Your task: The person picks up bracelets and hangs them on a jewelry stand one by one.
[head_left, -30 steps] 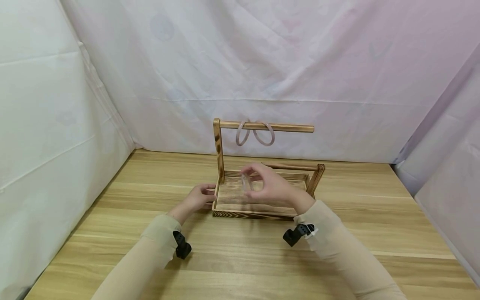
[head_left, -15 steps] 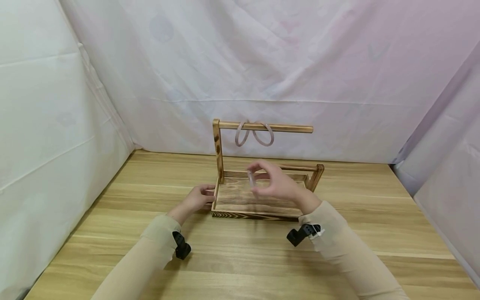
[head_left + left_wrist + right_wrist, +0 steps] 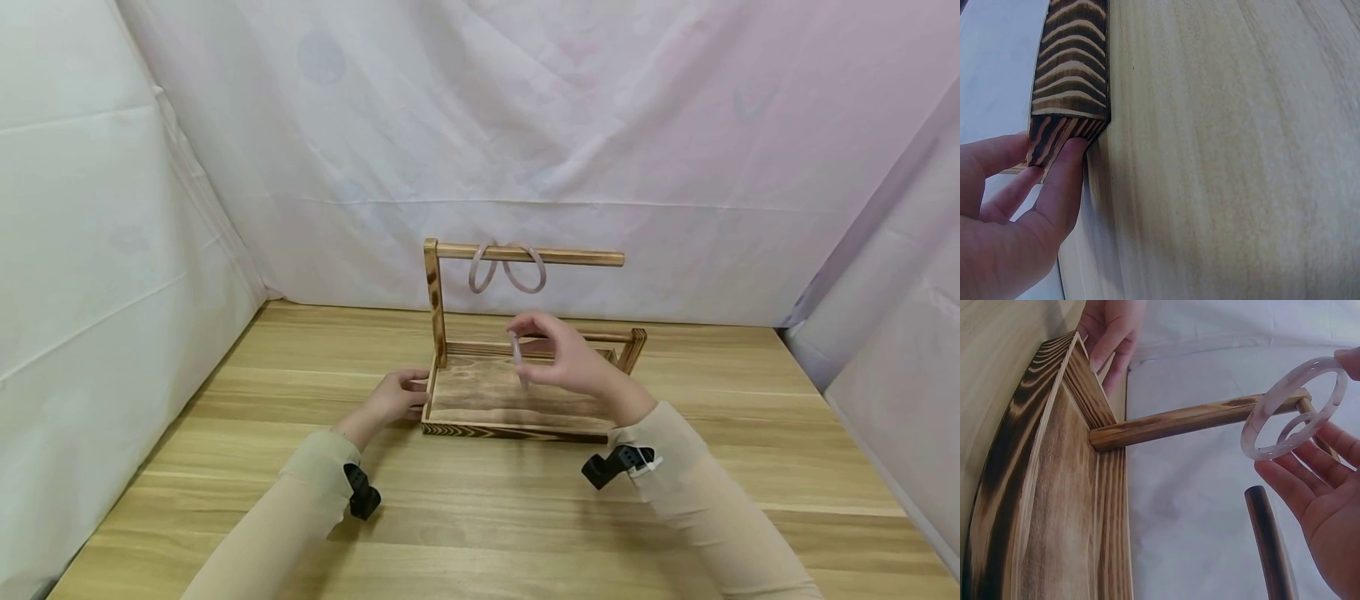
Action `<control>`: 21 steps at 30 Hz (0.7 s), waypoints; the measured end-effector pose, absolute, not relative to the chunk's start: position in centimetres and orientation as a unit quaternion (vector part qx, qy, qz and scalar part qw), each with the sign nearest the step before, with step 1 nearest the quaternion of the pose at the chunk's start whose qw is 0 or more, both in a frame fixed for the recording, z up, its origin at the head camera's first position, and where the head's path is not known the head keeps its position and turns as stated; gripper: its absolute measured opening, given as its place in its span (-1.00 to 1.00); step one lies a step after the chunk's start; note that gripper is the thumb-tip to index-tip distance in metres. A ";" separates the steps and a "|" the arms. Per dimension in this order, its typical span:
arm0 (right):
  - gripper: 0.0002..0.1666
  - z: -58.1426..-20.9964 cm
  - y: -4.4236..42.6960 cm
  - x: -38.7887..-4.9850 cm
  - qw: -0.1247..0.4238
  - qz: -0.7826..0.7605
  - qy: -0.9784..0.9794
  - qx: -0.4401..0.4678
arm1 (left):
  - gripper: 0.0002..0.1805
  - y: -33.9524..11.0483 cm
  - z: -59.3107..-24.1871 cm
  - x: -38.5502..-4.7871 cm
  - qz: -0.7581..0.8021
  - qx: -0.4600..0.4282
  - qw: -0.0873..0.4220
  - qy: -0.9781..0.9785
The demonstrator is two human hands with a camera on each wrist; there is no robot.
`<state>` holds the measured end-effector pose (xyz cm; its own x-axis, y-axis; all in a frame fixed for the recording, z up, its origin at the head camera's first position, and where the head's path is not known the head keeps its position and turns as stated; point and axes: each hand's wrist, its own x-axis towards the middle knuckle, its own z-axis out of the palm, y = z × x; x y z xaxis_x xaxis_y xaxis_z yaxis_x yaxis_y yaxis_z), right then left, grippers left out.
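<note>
In the head view my right hand (image 3: 566, 358) pinches a pale translucent bangle (image 3: 517, 357) between thumb and fingers, above the tray of a wooden jewelry rack (image 3: 517, 433). Pinkish streaks show on that bangle in the right wrist view. Two more bangles, a left one (image 3: 474, 275) and a right one (image 3: 537, 279), hang from the rack's upper bar (image 3: 577, 257). My left hand (image 3: 392, 395) touches the tray's left end; in the left wrist view its fingertips rest against the striped end wall (image 3: 1063, 134).
An upright post (image 3: 435, 308) carries the upper bar, whose right end is free. The lower bar (image 3: 609, 337) runs left from a short slanted post (image 3: 632, 352) at the tray's right. Beneath lies a wood-grain table (image 3: 465, 517); pale curtains (image 3: 360, 142) enclose it.
My right hand has moved right and slightly up with its bangle, which now appears more edge-on. The left hand stays at the tray's end, and the two hanging bangles keep their places.
</note>
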<state>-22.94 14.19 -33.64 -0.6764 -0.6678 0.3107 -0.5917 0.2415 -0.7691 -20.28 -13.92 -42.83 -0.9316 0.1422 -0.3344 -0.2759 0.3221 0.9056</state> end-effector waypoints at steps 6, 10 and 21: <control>-0.44 -33.3 14.6 -23.0 0.038 -0.480 0.778 -0.404 | -0.44 -13.9 -42.9 -20.3 0.586 -0.040 0.182 0.789; -0.48 -32.9 15.1 -23.0 0.038 -0.496 0.769 -0.401 | -0.44 -13.9 -42.8 -20.3 0.587 -0.041 0.183 0.787; -0.42 -32.1 16.8 -23.2 0.063 -0.542 0.760 -0.354 | -0.45 -13.8 -42.7 -20.3 0.583 -0.046 0.182 0.790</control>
<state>-23.19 16.84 -32.11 -0.7416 -0.6058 0.2882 -0.4701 0.1628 -0.8675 -20.29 -13.84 -42.72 -0.9292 0.1398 -0.3420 -0.2855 0.3161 0.9048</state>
